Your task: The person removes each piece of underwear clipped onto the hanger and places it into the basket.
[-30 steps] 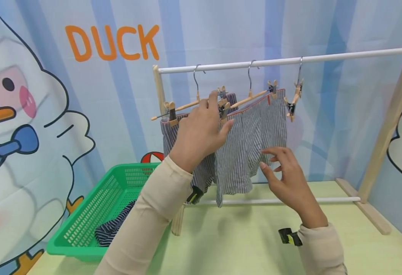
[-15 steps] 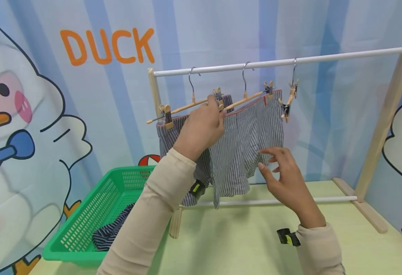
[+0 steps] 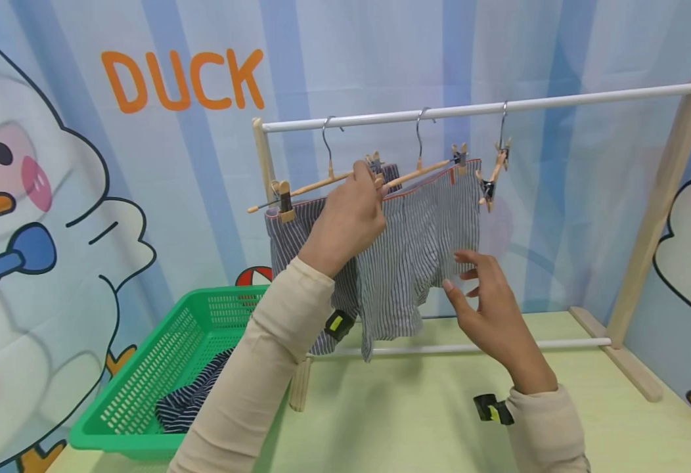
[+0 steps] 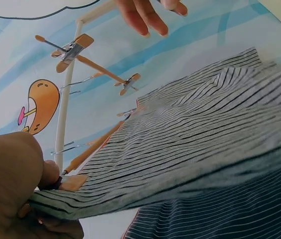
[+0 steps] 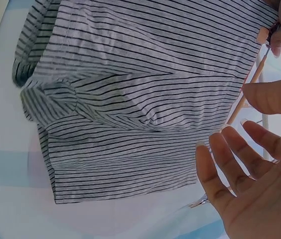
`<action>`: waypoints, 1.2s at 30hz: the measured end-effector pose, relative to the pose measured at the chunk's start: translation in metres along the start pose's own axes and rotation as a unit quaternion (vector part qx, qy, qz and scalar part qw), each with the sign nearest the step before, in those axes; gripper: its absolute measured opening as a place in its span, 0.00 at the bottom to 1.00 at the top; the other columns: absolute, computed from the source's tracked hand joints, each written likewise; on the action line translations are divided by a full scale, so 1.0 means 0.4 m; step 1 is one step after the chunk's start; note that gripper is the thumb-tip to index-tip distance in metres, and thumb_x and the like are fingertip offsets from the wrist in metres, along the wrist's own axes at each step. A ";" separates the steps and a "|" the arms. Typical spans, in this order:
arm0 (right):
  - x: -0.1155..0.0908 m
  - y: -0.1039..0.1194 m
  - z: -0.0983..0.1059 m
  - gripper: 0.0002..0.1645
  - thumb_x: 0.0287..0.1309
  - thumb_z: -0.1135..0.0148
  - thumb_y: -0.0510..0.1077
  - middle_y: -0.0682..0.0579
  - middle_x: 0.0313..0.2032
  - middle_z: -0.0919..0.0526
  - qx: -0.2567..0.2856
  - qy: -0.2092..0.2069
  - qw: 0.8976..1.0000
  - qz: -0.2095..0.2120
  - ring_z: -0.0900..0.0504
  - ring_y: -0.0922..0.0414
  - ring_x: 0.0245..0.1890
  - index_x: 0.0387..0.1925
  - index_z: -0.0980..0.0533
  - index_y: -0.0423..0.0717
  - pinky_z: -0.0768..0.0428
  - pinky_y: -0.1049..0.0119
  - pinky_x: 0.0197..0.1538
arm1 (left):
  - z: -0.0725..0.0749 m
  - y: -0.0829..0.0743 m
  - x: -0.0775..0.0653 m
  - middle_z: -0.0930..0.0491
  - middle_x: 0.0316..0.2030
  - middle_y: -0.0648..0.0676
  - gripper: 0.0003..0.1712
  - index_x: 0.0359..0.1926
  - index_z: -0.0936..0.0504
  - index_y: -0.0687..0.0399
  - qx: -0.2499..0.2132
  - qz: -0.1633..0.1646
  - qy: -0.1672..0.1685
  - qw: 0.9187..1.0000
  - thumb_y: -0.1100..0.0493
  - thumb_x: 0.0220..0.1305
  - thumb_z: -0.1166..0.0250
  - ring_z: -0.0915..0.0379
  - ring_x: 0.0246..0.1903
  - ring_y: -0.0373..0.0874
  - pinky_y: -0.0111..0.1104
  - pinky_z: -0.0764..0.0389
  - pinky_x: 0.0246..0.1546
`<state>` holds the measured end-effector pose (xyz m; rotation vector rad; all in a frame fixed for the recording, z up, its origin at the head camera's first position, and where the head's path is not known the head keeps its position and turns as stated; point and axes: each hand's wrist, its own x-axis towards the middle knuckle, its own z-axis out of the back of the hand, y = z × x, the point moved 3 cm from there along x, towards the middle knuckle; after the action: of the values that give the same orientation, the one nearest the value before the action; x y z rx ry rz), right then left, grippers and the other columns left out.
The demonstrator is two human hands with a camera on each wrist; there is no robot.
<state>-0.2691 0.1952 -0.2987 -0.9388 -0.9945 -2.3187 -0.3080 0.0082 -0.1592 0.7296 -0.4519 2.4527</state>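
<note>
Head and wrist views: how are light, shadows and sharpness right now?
Head: bright, fairly even light, soft shadows on the table, no harsh glare. Left wrist: dimmer, with the left hand in dark shade. Right wrist: muted light, but stripes on the grey shorts look sharp.

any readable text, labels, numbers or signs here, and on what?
"DUCK": orange letters on the blue-striped backdrop.
No readable text on the light striped shorts or green basket.
Any marking on the black wrist units is too small to read.
</note>
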 end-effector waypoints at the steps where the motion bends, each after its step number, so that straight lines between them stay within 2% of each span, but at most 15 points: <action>1: 0.000 0.000 0.001 0.30 0.65 0.47 0.40 0.39 0.58 0.35 0.001 0.000 1.000 -0.001 0.30 0.47 0.49 0.65 0.43 0.39 0.26 0.48 0.42 | -0.001 0.000 0.002 0.31 0.26 0.56 0.19 0.53 0.39 0.69 -0.002 0.002 0.000 1.000 0.55 0.74 0.60 0.35 0.14 0.44 0.31 0.35 0.12; 5: -0.002 -0.001 0.002 0.30 0.65 0.47 0.41 0.39 0.58 0.35 0.001 0.000 1.000 -0.001 0.31 0.47 0.49 0.65 0.44 0.38 0.26 0.48 0.42 | -0.002 -0.003 0.005 0.31 0.26 0.56 0.16 0.49 0.38 0.66 -0.007 0.004 -0.011 1.000 0.56 0.74 0.60 0.34 0.14 0.45 0.31 0.34 0.12; 9: -0.002 0.000 0.001 0.32 0.65 0.46 0.41 0.39 0.58 0.36 0.004 0.000 1.000 -0.002 0.31 0.46 0.49 0.66 0.46 0.39 0.26 0.48 0.43 | 0.002 -0.006 0.004 0.33 0.26 0.56 0.14 0.45 0.39 0.65 -0.007 -0.005 -0.038 0.999 0.57 0.74 0.62 0.34 0.14 0.45 0.32 0.33 0.13; 13: -0.002 -0.001 0.002 0.35 0.64 0.46 0.40 0.39 0.57 0.35 0.010 0.000 1.000 -0.002 0.31 0.45 0.49 0.67 0.49 0.39 0.26 0.47 0.43 | 0.010 -0.006 0.003 0.33 0.26 0.56 0.12 0.44 0.39 0.64 -0.020 -0.008 -0.067 0.998 0.57 0.74 0.61 0.35 0.15 0.46 0.33 0.33 0.15; 16: -0.003 -0.002 0.005 0.35 0.64 0.46 0.39 0.38 0.56 0.35 0.009 -0.001 1.000 0.003 0.31 0.45 0.49 0.67 0.49 0.39 0.27 0.46 0.43 | 0.016 -0.008 0.001 0.33 0.27 0.55 0.12 0.44 0.38 0.63 -0.034 -0.007 -0.077 0.996 0.57 0.74 0.60 0.35 0.17 0.46 0.33 0.33 0.17; 25: 0.000 0.001 0.017 0.34 0.64 0.45 0.38 0.38 0.56 0.35 0.002 -0.007 1.000 0.012 0.31 0.45 0.48 0.66 0.48 0.39 0.27 0.46 0.43 | 0.027 -0.017 -0.013 0.33 0.28 0.55 0.14 0.47 0.38 0.64 -0.052 0.008 -0.072 0.996 0.55 0.74 0.59 0.35 0.18 0.46 0.33 0.35 0.17; 29: 0.003 0.007 0.016 0.34 0.64 0.46 0.39 0.38 0.57 0.36 0.005 0.000 1.000 0.009 0.32 0.45 0.49 0.66 0.47 0.38 0.27 0.46 0.43 | 0.032 -0.018 -0.027 0.32 0.28 0.55 0.15 0.49 0.37 0.65 -0.053 0.005 -0.079 0.995 0.56 0.74 0.59 0.35 0.17 0.46 0.33 0.35 0.17; 36: 0.001 0.004 0.009 0.34 0.65 0.46 0.41 0.38 0.58 0.37 0.010 0.009 1.000 -0.007 0.33 0.45 0.48 0.67 0.48 0.37 0.28 0.47 0.44 | 0.012 -0.009 -0.054 0.32 0.29 0.55 0.13 0.48 0.37 0.64 -0.082 0.007 -0.063 0.995 0.57 0.74 0.58 0.37 0.17 0.45 0.32 0.36 0.16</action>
<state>-0.2667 0.1970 -0.2958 -0.9049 -1.0182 -2.3206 -0.2886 0.0004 -0.1673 0.8160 -0.7012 2.3573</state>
